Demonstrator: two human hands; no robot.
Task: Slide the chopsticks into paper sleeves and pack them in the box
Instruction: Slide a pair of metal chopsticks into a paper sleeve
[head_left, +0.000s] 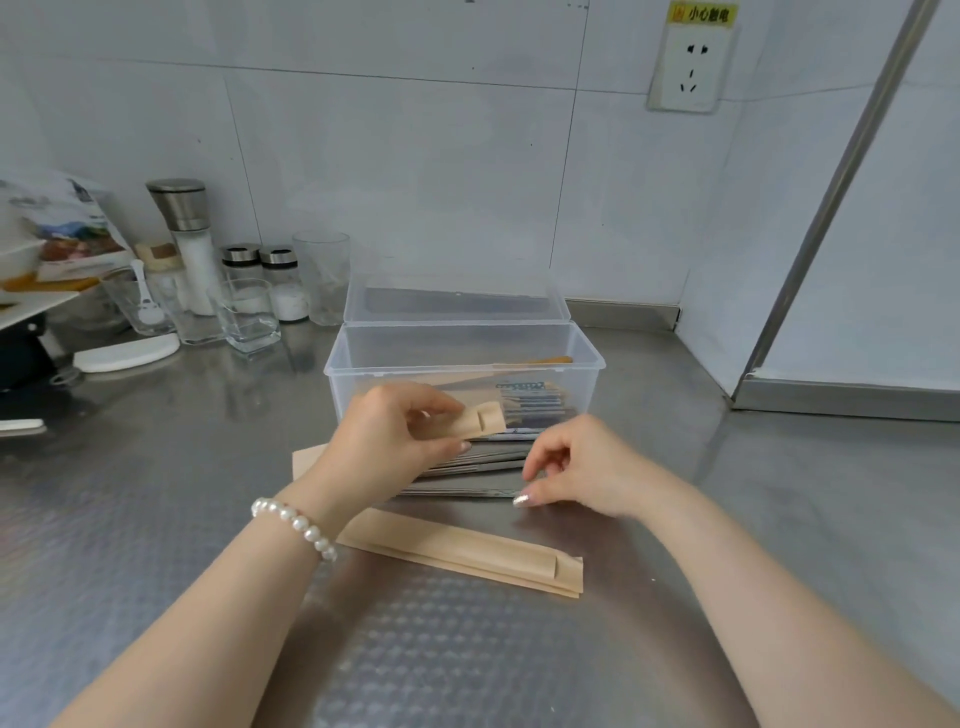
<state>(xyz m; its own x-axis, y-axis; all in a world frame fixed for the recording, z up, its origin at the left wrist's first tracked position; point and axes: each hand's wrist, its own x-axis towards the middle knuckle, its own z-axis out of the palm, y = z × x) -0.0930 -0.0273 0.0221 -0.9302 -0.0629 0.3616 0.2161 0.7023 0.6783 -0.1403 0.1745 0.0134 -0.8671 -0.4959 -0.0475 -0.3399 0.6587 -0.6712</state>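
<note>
On the embossed steel counter (156, 519), my left hand (387, 441) pinched a tan paper sleeve (475, 423) by its notched end, thumb and fingers curled round it. My right hand (582, 470) hovered over the loose grey metal chopsticks (467, 465), fingers curled but holding nothing I could tell. Just behind stood the clear plastic box (465, 364), lid up, with sleeved pairs inside. Flat spare sleeves (467, 553) lay near me; bare counter stretched to the right.
</note>
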